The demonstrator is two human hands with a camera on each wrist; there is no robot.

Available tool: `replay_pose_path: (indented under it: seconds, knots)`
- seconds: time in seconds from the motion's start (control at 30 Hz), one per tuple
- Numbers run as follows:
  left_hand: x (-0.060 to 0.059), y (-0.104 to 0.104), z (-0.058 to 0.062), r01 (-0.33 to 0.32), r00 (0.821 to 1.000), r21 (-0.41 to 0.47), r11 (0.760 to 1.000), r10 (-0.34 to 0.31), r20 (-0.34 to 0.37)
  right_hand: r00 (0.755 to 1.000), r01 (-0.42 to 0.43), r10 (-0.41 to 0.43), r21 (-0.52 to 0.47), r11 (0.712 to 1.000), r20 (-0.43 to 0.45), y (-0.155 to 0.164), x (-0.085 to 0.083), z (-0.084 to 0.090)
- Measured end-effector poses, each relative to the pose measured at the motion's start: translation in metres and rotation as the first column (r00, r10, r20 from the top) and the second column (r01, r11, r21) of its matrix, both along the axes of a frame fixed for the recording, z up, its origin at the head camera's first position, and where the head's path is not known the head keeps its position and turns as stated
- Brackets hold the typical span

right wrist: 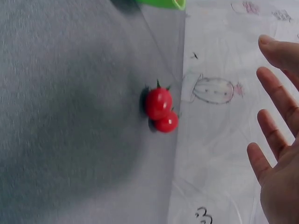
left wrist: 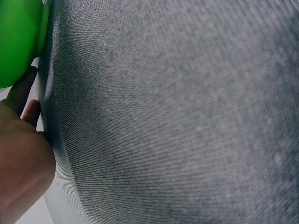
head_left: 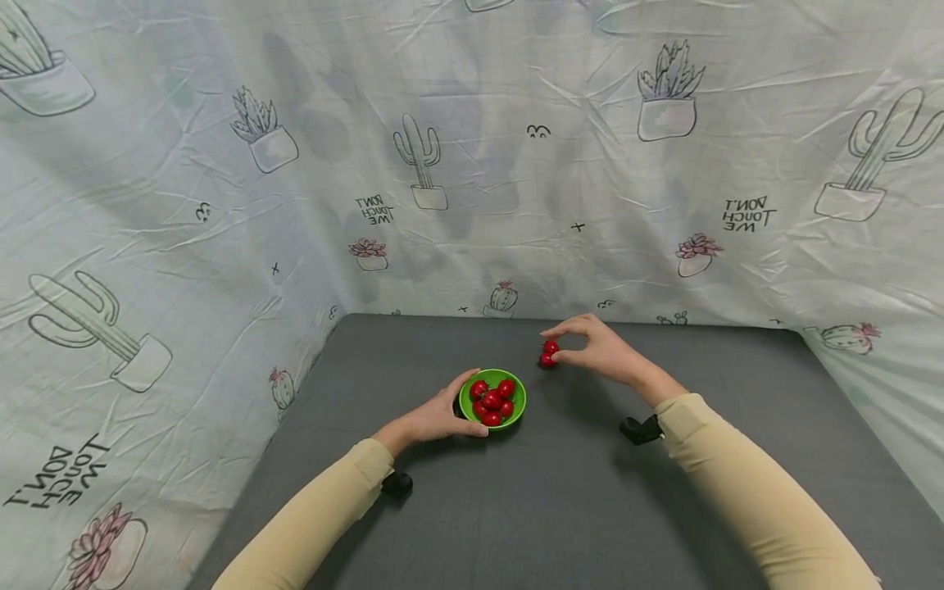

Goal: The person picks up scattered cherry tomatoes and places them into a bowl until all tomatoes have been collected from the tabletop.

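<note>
Left hand (head_left: 435, 418) cupping upright green bowl (head_left: 492, 399), right hand (head_left: 601, 348) spread beside tomatoes (head_left: 549, 354)

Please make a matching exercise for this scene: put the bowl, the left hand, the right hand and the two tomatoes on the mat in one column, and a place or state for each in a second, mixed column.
Things:
1. bowl
2. left hand
3. right hand
4. two tomatoes

Places or states:
A. lie on the grey mat, outside the bowl
B. green, holds several red tomatoes
C. open, fingers spread beside the two tomatoes
D. holds the bowl's rim

Pairs: 1-B, 2-D, 3-C, 4-A
</note>
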State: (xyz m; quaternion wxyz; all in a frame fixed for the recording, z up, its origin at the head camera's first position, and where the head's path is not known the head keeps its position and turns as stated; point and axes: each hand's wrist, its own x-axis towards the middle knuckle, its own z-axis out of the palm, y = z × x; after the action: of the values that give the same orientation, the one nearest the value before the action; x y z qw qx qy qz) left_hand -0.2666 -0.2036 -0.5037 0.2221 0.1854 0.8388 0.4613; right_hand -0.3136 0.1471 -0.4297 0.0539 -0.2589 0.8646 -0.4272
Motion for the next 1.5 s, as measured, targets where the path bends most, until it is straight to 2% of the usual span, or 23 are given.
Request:
replay_pose_path:
  seconds: [0.17, 0.6, 1.0, 1.3, 1.5]
  knots:
    - [-0.001, -0.001, -0.001, 0.0, 1.0, 0.0, 1.0, 0.0, -0.008, 0.999, 0.031, -0.031, 0.007, 0.999, -0.011, 0.009, -0.005, -0.003]
    - [0.0, 0.0, 0.0, 0.005, 1.0, -0.016, 1.0, -0.005, -0.006, 0.994, 0.105, -0.103, 0.041, 0.994, -0.035, 0.008, -0.02, -0.03]
    - [-0.002, 0.0, -0.002, -0.002, 1.0, -0.008, 1.0, 0.002, -0.001, 0.991, 0.135, -0.134, 0.051, 0.99, -0.028, 0.004, -0.027, -0.049]
    - [-0.001, 0.001, -0.002, 0.025, 1.0, 0.046, 0.999, -0.025, -0.014, 0.989, 0.15, -0.15, 0.086, 0.985, -0.008, 0.001, -0.028, -0.061]
    - [-0.001, 0.0, -0.002, 0.017, 1.0, 0.023, 1.0, -0.017, -0.014, 0.987, 0.157, -0.158, 0.087, 0.984, 0.003, -0.003, -0.027, -0.064]
